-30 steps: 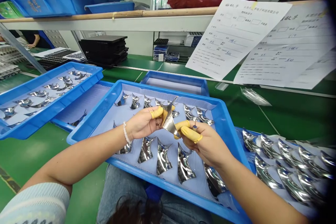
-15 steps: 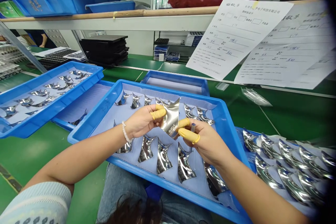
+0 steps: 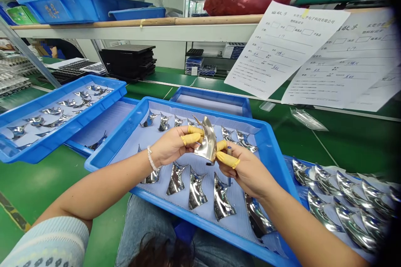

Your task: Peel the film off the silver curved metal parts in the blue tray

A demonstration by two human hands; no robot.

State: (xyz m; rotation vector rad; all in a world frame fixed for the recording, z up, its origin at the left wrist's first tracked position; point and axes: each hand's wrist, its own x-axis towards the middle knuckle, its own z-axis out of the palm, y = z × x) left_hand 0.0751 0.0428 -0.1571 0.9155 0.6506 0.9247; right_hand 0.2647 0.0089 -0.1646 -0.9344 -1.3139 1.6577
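Note:
A curved, shiny metal piece [image 3: 206, 139] is raised above the middle blue tray [image 3: 269, 142], held between both hands. My left hand [image 3: 175, 142] pinches its left side with fingers in yellow finger cots. At its lower right edge, my right hand [image 3: 239, 164] grips it, also with yellow cots on thumb and finger. Similar polished pieces lie in rows on the tray's pale lining, such as one metal piece [image 3: 197, 190] below the hands. Part of the back row is hidden behind the held piece.
Left, a blue tray [image 3: 119, 88] of metal pieces rests over another blue tray [image 3: 133, 101]. More pieces [image 3: 354, 225] lie at the right. Paper sheets [image 3: 286, 50] hang from the shelf [image 3: 213, 31]. Black trays [image 3: 128, 60] are stacked behind, and a person sits at far left.
The held metal piece has been turned, so its engraved face now angles away to the right and its curved side shows. Both hands keep hold of it. The view has shifted slightly.

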